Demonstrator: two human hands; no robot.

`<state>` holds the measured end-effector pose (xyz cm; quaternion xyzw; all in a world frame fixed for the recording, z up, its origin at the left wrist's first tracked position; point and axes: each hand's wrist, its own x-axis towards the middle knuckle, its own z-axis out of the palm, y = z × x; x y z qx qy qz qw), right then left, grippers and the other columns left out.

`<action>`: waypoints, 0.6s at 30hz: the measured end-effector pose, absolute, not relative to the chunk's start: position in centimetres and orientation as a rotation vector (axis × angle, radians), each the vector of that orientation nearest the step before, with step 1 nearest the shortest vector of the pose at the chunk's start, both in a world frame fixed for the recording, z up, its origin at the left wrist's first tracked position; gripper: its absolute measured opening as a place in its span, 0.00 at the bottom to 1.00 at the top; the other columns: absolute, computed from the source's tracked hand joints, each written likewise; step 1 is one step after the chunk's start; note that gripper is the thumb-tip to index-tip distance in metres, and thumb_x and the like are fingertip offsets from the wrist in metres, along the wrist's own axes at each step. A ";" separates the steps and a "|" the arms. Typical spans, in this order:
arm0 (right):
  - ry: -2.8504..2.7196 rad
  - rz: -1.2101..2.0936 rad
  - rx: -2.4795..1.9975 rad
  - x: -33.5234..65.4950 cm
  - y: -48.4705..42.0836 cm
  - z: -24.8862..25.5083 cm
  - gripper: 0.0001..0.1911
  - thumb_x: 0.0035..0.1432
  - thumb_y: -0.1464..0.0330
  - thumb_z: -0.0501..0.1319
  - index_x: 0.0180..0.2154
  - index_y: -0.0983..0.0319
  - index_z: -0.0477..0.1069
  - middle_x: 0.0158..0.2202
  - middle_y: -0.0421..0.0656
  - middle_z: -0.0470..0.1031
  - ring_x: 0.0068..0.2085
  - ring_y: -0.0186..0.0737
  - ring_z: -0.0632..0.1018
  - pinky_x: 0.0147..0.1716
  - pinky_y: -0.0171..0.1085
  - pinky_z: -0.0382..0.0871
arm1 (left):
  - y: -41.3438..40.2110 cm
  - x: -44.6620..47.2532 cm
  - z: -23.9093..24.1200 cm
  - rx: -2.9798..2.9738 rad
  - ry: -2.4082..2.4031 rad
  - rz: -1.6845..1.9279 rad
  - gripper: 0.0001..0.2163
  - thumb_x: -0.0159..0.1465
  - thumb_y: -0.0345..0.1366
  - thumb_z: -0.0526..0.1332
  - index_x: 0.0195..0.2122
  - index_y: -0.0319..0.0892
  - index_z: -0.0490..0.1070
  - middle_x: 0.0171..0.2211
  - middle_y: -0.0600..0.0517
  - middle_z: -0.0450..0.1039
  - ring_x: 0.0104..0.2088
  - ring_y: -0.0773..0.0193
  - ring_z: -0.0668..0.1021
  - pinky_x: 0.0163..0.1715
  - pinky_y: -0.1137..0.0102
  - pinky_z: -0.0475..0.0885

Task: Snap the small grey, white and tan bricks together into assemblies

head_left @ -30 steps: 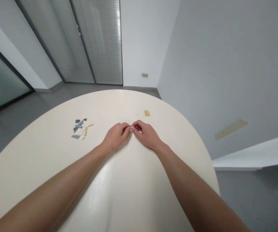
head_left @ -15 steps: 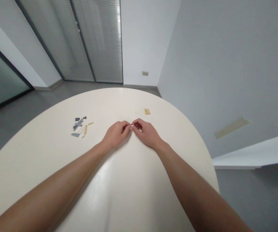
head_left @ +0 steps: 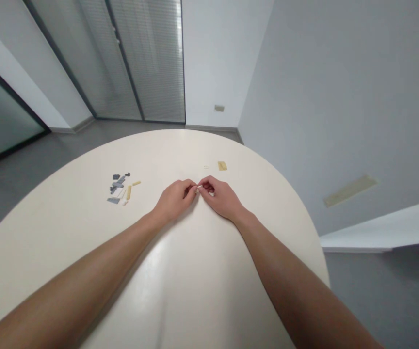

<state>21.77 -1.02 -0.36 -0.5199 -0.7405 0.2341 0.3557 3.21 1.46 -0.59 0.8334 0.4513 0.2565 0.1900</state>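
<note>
Fingertips of my left hand (head_left: 176,199) and my right hand (head_left: 221,196) meet over the middle of the table, both closed in a pinch. Between them sits a small white piece (head_left: 200,187), mostly covered by the fingers; its exact shape is too small to tell. Just beyond my right hand lie a tan square plate (head_left: 222,166) and a tiny whitish piece (head_left: 206,167) with small bumps.
On the left of the round white table (head_left: 86,232) is a loose group of small building pieces: grey plates (head_left: 118,184), a tan bar (head_left: 128,192), a shorter yellowish bar (head_left: 136,183) and white pieces (head_left: 124,202). A grey wall (head_left: 322,97) stands to the right.
Both hands stay together on the white piece, with only a very slight shift of the fingers. The whole view has moved a little; the loose pieces lie as before.
</note>
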 end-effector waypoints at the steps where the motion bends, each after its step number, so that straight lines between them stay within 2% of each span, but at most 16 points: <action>1: -1.914 0.604 -1.338 21.8 -1.0 -0.3 0.09 0.66 0.63 0.58 0.44 0.59 0.72 0.38 0.42 0.80 0.39 0.38 0.78 0.40 0.37 0.67 | 1.4 3.2 -0.6 2.341 1.267 0.724 0.14 0.70 0.39 0.52 0.40 0.42 0.76 0.35 0.48 0.79 0.37 0.57 0.76 0.37 0.65 0.67; 18: -1.909 0.604 -1.348 21.8 -1.0 -0.4 0.08 0.66 0.63 0.58 0.43 0.59 0.72 0.38 0.42 0.80 0.39 0.38 0.78 0.40 0.38 0.68 | 1.4 3.3 -0.5 2.334 1.279 0.714 0.14 0.70 0.40 0.51 0.40 0.43 0.76 0.36 0.48 0.79 0.37 0.57 0.77 0.36 0.64 0.67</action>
